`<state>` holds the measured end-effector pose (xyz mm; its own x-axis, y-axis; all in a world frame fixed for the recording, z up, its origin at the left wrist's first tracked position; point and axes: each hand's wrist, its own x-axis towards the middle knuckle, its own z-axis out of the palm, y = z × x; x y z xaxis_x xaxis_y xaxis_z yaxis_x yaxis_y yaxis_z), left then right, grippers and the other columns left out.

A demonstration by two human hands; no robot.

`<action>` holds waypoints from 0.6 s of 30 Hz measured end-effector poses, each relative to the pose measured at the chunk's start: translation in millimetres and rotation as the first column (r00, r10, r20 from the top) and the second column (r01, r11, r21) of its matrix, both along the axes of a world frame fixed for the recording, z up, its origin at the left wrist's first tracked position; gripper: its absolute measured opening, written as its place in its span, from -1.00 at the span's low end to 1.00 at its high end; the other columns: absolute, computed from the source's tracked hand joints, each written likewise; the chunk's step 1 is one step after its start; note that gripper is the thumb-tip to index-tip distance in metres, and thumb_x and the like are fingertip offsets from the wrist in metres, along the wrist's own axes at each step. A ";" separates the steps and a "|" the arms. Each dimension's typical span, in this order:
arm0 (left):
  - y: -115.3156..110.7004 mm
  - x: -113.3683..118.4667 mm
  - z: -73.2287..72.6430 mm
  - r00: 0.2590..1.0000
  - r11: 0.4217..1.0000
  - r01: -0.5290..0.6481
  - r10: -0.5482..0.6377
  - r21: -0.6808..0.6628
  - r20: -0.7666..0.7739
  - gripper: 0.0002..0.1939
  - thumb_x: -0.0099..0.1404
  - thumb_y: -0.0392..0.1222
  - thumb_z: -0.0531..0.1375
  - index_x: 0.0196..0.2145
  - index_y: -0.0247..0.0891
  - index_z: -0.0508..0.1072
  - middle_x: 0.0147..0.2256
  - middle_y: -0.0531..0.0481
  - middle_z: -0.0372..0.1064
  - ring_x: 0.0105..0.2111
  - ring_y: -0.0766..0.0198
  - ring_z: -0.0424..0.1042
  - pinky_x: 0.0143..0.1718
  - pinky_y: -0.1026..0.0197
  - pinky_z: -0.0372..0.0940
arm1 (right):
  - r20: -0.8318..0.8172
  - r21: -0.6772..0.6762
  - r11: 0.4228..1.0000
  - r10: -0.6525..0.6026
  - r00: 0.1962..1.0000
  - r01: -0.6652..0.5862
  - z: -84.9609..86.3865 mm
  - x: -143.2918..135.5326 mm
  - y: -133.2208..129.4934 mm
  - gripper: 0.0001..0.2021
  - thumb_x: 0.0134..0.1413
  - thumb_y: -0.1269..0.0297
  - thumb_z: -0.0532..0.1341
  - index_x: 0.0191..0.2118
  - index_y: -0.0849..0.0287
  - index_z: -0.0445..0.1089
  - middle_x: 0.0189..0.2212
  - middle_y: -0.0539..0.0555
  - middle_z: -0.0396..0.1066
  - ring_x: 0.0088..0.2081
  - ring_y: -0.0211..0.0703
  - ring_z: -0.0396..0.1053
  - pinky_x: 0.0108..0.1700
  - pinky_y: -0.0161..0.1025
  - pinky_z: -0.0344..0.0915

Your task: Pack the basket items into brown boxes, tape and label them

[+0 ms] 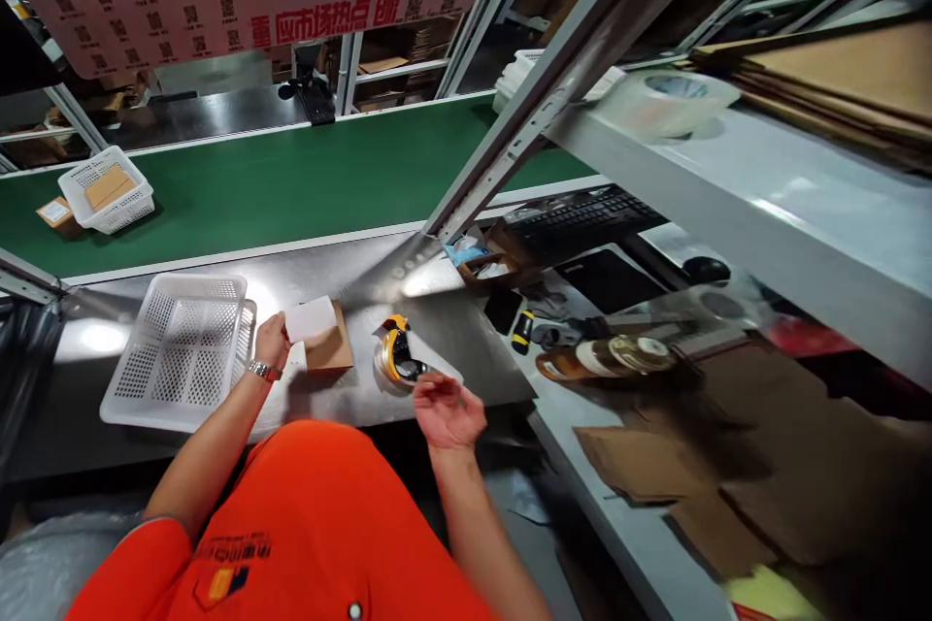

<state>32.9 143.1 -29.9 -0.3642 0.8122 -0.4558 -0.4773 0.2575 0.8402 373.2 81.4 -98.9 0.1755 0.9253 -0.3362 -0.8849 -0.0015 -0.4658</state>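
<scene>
My left hand (272,340), with a watch on the wrist, pinches a white label (311,317) over a small brown cardboard box (329,346) on the steel worktop (408,378). My right hand (448,410) hovers palm up near the table's front edge, fingers loosely curled and holding nothing. It is just in front of a tape dispenser (397,356) with a yellow and black frame and clear tape.
An empty white perforated basket (179,349) sits left of the box. A green conveyor (291,179) behind carries another basket (109,189) with a parcel. To the right lie a keyboard (582,213), a scanner (521,332), tape rolls (612,356) and flat cardboard (641,461).
</scene>
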 end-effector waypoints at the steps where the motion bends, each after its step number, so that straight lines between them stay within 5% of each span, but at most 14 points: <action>1: 1.8 2.5 0.1 0.993 0.999 0.022 -0.017 0.039 -0.116 -0.71 0.57 -0.10 0.30 -0.35 -0.18 0.48 -0.40 0.02 0.56 -0.28 0.16 0.64 -0.11 0.13 0.54 | -0.019 -0.032 0.998 -0.047 0.999 0.046 -3.9 17.1 -5.1 -0.71 -0.23 0.25 0.54 -0.38 0.06 0.46 -0.38 -0.06 0.55 -0.33 -0.20 0.54 -0.36 -0.28 0.60; 3: 2.7 10.9 -3.4 0.913 0.986 0.132 -0.082 0.099 -0.401 -0.72 0.60 -0.09 0.29 -0.32 -0.17 0.54 -0.30 -0.04 0.64 -0.18 0.10 0.67 -0.01 0.10 0.52 | -0.034 -0.087 0.985 -0.153 0.988 0.149 -10.2 48.8 -16.4 -0.69 -0.30 0.26 0.51 -0.37 0.07 0.45 -0.36 -0.07 0.52 -0.34 -0.24 0.53 -0.36 -0.32 0.60; 6: -0.8 30.9 -17.0 0.479 0.899 0.437 -0.260 -0.029 -0.839 -0.76 0.69 -0.19 0.16 -0.10 -0.18 0.63 -0.03 -0.23 0.72 0.00 0.00 0.69 0.13 0.02 0.51 | -0.006 -0.143 0.942 -0.306 0.952 0.302 -16.1 88.5 -35.0 -0.69 -0.28 0.28 0.45 -0.30 0.07 0.47 -0.31 -0.07 0.52 -0.33 -0.24 0.52 -0.39 -0.32 0.59; 9: -7.5 54.2 -35.7 0.181 0.791 0.558 -0.411 -0.251 -0.894 -0.74 0.67 -0.28 0.13 -0.07 -0.21 0.64 0.03 -0.33 0.69 0.08 -0.08 0.65 0.22 -0.06 0.49 | 0.043 -0.189 0.895 -0.404 0.914 0.405 -19.5 118.7 -54.3 -0.69 -0.27 0.25 0.42 -0.28 0.06 0.45 -0.32 -0.08 0.48 -0.35 -0.24 0.48 -0.45 -0.33 0.54; 13: -17.3 72.3 -57.2 0.056 0.728 0.587 -0.472 -0.353 -0.880 -0.87 0.56 -0.29 0.30 -0.21 -0.27 0.62 0.10 -0.42 0.61 0.29 -0.21 0.48 0.44 -0.22 0.35 | 0.177 -0.254 0.814 -0.492 0.853 0.522 -15.6 142.6 -78.6 -0.70 -0.30 0.16 0.42 -0.32 0.02 0.46 -0.22 0.06 0.53 -0.28 -0.11 0.53 -0.46 -0.17 0.56; 16: -13.7 71.6 -64.7 0.019 0.709 0.606 -0.465 -0.360 -0.885 -0.77 0.62 -0.13 0.27 -0.20 -0.26 0.65 0.16 -0.49 0.56 0.39 -0.32 0.37 0.52 -0.36 0.24 | 0.374 -0.261 0.760 -0.489 0.788 0.596 2.5 148.8 -93.1 -0.74 -0.28 0.00 0.42 -0.35 -0.12 0.54 0.28 0.31 0.59 0.25 0.39 0.60 -0.04 0.52 0.67; 18: -2.5 68.8 -65.5 0.097 0.720 0.608 -0.487 -0.336 -0.868 -0.74 0.61 -0.05 0.28 -0.19 -0.24 0.66 0.10 -0.49 0.58 0.36 -0.37 0.39 0.53 -0.41 0.22 | 0.442 -0.257 0.743 -0.479 0.758 0.618 22.4 151.9 -100.5 -0.72 -0.29 -0.06 0.44 -0.32 -0.20 0.62 0.57 0.25 0.39 0.65 0.49 0.20 0.35 0.81 0.36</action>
